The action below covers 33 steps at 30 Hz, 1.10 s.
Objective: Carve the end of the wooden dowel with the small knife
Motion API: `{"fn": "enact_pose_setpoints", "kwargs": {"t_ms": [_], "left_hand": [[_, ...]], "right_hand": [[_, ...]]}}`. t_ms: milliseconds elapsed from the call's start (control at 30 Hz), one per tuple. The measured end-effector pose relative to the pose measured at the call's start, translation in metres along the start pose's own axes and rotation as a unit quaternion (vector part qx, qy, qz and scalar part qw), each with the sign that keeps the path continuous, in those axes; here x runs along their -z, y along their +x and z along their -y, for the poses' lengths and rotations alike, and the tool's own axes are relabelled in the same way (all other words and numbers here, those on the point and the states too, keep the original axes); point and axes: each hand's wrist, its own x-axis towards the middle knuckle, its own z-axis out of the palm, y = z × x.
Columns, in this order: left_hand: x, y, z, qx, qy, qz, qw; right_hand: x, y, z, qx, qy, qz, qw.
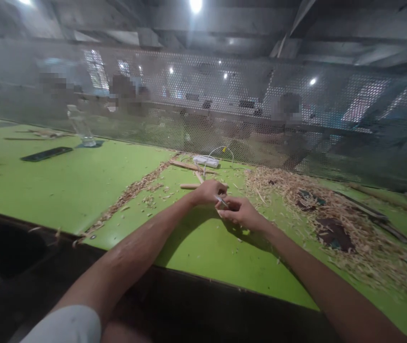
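A thin pale sliver (222,200), short and narrow with a greyish-white sheen, sits where two bare hands meet above the middle of a bright green table (64,186). It slants down towards the right. It is too small and blurred to tell whether it is wood or metal.

The left hand (208,191) reaches in from the near left. Its forearm is stretched long and straight, its knuckles face up, and its fingers curl down and close on the far end of the sliver. The right hand (242,213) comes from the near right, slightly nearer than the left. Its fingers fold inward and pinch the near end. The fingertips of the two hands touch each other, and both wrists hover just over the tabletop.

Just beyond the hands lie a few short wooden sticks (189,186) and a coiled white cable (206,160). A wide heap of wood shavings (332,205) covers the table to the right. A thinner trail of shavings (128,195) runs off to the near left. Far left stand a clear plastic bottle (81,126) and a flat dark phone (46,154). A perforated screen (260,105) runs along the far edge of the table.
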Motion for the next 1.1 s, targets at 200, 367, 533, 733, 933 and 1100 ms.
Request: {"fn": "enact_pose_setpoints", "kwargs": {"t_ms": [200, 367, 533, 733, 933, 1100], "left_hand": [[-0.007, 0.0, 0.0, 0.022, 0.024, 0.018, 0.999], [-0.009, -0.006, -0.012, 0.004, 0.058, 0.021, 0.998], [-0.009, -0.009, -0.009, -0.001, 0.062, 0.027, 0.998], [0.0, -0.02, 0.009, -0.014, 0.031, 0.022, 0.999], [0.002, -0.023, 0.013, -0.073, 0.008, 0.031, 0.997], [0.003, -0.023, 0.014, -0.095, 0.025, 0.038, 0.994]], "right_hand": [[-0.009, -0.003, 0.004, -0.021, -0.049, 0.048, 0.997], [-0.013, 0.002, 0.004, 0.009, -0.105, 0.08, 0.991], [0.021, 0.004, 0.005, 0.033, -0.176, 0.116, 0.977], [0.032, -0.007, -0.008, 0.112, -0.323, 0.132, 0.93], [-0.001, -0.001, -0.015, 0.224, -0.378, 0.125, 0.889], [-0.015, 0.008, -0.005, 0.289, -0.398, 0.104, 0.865]]}}
